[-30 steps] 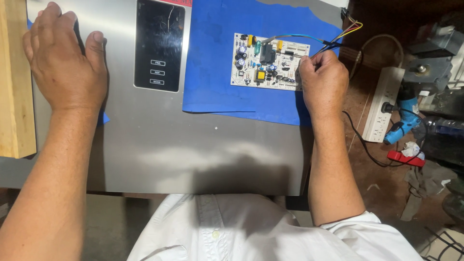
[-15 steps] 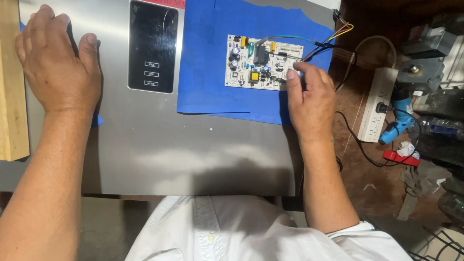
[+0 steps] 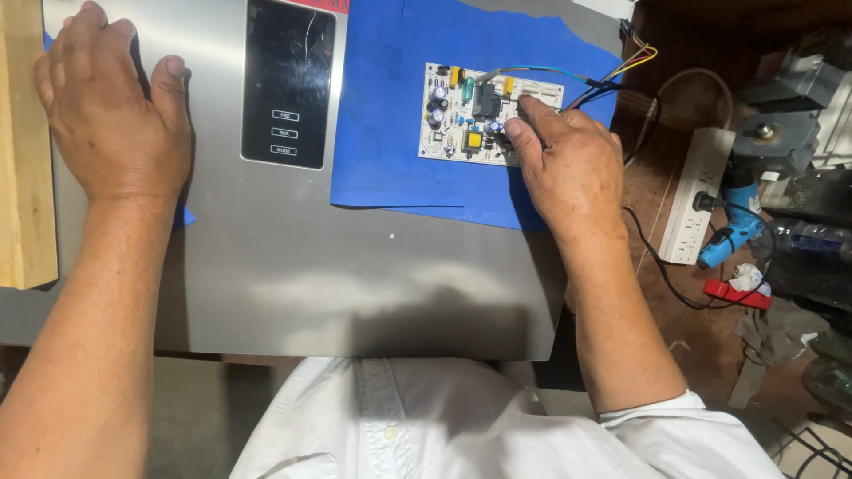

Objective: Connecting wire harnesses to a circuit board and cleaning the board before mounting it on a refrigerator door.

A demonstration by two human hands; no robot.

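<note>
A white circuit board [image 3: 461, 120] with capacitors and coloured parts lies on a blue sheet [image 3: 390, 115] on top of a steel appliance panel [image 3: 293, 266]. My right hand [image 3: 568, 164] rests on the board's right end, fingertips touching components near its middle. Coloured wires [image 3: 621, 66] run off the board to the upper right. My left hand [image 3: 111, 111] lies flat, fingers spread, on the panel's upper left corner. A black glass control window [image 3: 288, 80] with three small buttons sits between the hands.
A wooden plank [image 3: 22, 142] borders the panel on the left. On the brown floor at right lie a white power strip [image 3: 697, 195], a blue tool [image 3: 732, 226], a red item [image 3: 737, 293] and black cables.
My right hand has slid left from the board's right edge onto the board, fingers now on its components. The left hand has stayed flat on the panel.
</note>
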